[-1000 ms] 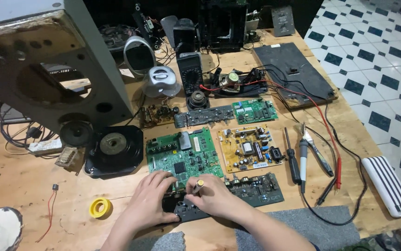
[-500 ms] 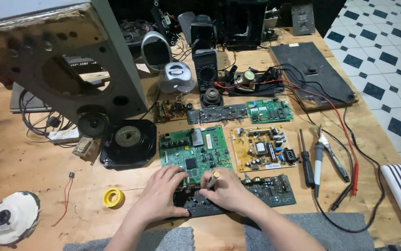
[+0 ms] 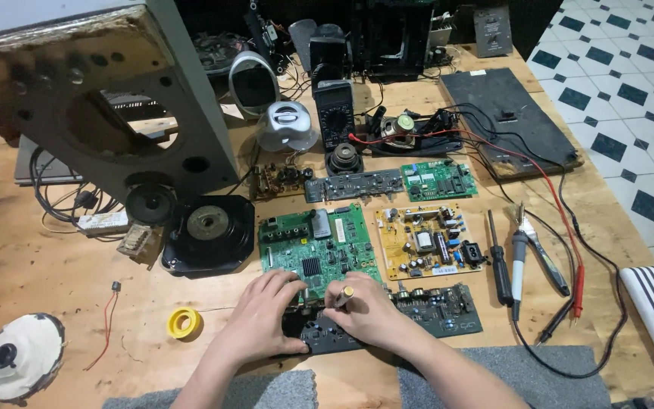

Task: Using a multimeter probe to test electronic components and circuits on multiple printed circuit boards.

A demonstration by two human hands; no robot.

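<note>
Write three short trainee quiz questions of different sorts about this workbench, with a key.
1. True or false: the left hand rests on the dark circuit board.
2. Which thing lies just left of the hands: A) yellow tape roll B) black multimeter C) pliers?
3. What colour is the big board above the hands?

Key: 1 true. 2 A. 3 green. The right hand pinches a small brass-tipped tool.
</note>
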